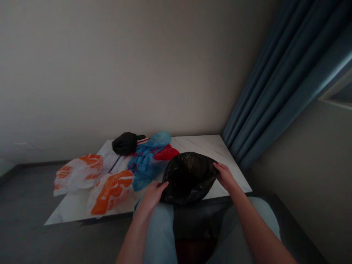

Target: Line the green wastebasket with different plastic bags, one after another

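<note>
Your left hand (151, 199) and right hand (225, 176) gripped the sides of a black bag (188, 178), and a blue bag (145, 161) lay behind it.

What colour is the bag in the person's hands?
The plastic bag is black, seen best in the head view.
</note>
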Tool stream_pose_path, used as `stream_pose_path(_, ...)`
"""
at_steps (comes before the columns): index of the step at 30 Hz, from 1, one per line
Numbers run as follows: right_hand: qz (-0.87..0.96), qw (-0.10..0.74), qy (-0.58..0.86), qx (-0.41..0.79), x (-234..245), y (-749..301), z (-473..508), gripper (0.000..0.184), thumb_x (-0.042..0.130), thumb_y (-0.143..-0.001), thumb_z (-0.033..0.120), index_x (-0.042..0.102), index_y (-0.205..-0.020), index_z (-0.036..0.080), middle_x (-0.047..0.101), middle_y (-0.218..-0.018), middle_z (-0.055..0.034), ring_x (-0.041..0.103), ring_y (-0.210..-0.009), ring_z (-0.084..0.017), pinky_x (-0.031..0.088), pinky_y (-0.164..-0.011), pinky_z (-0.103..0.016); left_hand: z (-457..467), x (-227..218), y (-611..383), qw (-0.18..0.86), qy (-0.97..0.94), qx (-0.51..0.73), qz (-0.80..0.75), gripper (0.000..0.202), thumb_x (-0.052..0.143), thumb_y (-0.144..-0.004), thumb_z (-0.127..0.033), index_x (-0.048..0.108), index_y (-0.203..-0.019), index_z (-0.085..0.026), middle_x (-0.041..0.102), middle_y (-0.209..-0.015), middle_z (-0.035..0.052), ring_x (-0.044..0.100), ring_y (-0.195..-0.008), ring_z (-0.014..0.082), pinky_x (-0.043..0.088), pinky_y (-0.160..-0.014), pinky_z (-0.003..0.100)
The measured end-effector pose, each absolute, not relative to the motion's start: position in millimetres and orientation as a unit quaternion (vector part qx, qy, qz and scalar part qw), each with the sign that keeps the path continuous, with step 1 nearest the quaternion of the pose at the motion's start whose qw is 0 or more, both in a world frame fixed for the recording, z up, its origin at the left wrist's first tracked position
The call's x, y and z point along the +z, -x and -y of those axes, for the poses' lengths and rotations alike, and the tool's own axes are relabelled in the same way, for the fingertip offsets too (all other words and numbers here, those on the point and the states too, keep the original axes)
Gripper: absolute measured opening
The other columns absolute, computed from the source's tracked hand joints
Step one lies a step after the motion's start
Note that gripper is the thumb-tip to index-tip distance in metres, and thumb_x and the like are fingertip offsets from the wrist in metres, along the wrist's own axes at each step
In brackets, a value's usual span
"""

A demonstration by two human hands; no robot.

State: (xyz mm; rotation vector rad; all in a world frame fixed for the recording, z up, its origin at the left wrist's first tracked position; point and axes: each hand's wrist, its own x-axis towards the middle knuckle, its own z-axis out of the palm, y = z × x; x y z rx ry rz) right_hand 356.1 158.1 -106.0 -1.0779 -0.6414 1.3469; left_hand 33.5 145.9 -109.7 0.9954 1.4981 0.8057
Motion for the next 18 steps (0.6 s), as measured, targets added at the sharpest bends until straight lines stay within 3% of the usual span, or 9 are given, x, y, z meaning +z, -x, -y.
stream_pose_path(2, 0.266, 0.605, 0.466, 0.588, -106, -357, -166, 0.025, 0.086, -0.063, 0.032, 0.074, -0.08, 0.017, 0.075, -0.075, -0.0021, 0.065, -0.065, -0.014, 0.05, -0.06, -0.023, -153, -108, -33, 0.512, -0.444, 0.327, -0.658, 0.028, 0.075, -0.073, -0.044, 0.075, -0.074, -0.016, 0.076, -0.077, 0.0113, 0.072, -0.085, 0.0324, 0.053, -0.074, 0.036)
stream_pose_path(5, 0.265, 0.57, 0.472, 0.618, -106, -363, -184, 0.018, 0.082, -0.069, 0.03, 0.073, -0.078, 0.017, 0.075, -0.074, -0.002, 0.064, -0.063, -0.014, 0.05, -0.059, -0.024, -168, -101, -38, 0.514, -0.389, 0.405, -0.649, 0.025, 0.075, -0.073, -0.04, 0.077, -0.082, -0.016, 0.077, -0.085, 0.0105, 0.072, -0.09, 0.03, 0.053, -0.078, 0.034)
stream_pose_path(10, 0.328, 0.498, 0.435, 0.675, -99, -378, -218, 0.016, 0.074, -0.079, 0.032, 0.072, -0.083, 0.016, 0.076, -0.081, -0.0042, 0.068, -0.069, -0.016, 0.053, -0.068, -0.026, -202, -83, -52, 0.695, -0.201, 0.454, -0.52, 0.023, 0.071, -0.08, -0.036, 0.074, -0.091, -0.016, 0.077, -0.083, 0.0094, 0.073, -0.076, 0.0232, 0.057, -0.075, 0.034)
stream_pose_path(12, 0.33, 0.456, 0.455, 0.69, -95, -379, -228, 0.019, 0.071, -0.082, 0.035, 0.072, -0.081, 0.016, 0.076, -0.079, -0.0055, 0.069, -0.07, -0.017, 0.054, -0.07, -0.027, -218, -82, -58, 0.722, -0.162, 0.447, -0.502, 0.023, 0.067, -0.083, -0.035, 0.073, -0.09, -0.014, 0.076, -0.079, 0.0092, 0.072, -0.071, 0.022, 0.057, -0.073, 0.034)
stream_pose_path(15, 0.348, 0.374, 0.501, 0.698, -94, -374, -238, 0.023, 0.071, -0.081, 0.038, 0.071, -0.077, 0.015, 0.076, -0.073, -0.0067, 0.068, -0.064, -0.018, 0.054, -0.067, -0.029, -240, -90, -69, 0.68, -0.185, 0.467, -0.534, 0.017, 0.07, -0.078, -0.029, 0.072, -0.084, -0.013, 0.073, -0.072, 0.0074, 0.069, -0.065, 0.0211, 0.056, -0.071, 0.034)
stream_pose_path(18, 0.38, 0.397, 0.517, 0.657, -98, -367, -245, 0.02, 0.076, -0.074, 0.036, 0.071, -0.073, 0.017, 0.073, -0.066, -0.0024, 0.063, -0.058, -0.016, 0.05, -0.061, -0.028, -252, -106, -80, 0.566, -0.278, 0.551, -0.546, 0.02, 0.074, -0.069, -0.025, 0.074, -0.085, -0.014, 0.074, -0.075, 0.0047, 0.069, -0.069, 0.0202, 0.054, -0.075, 0.033)
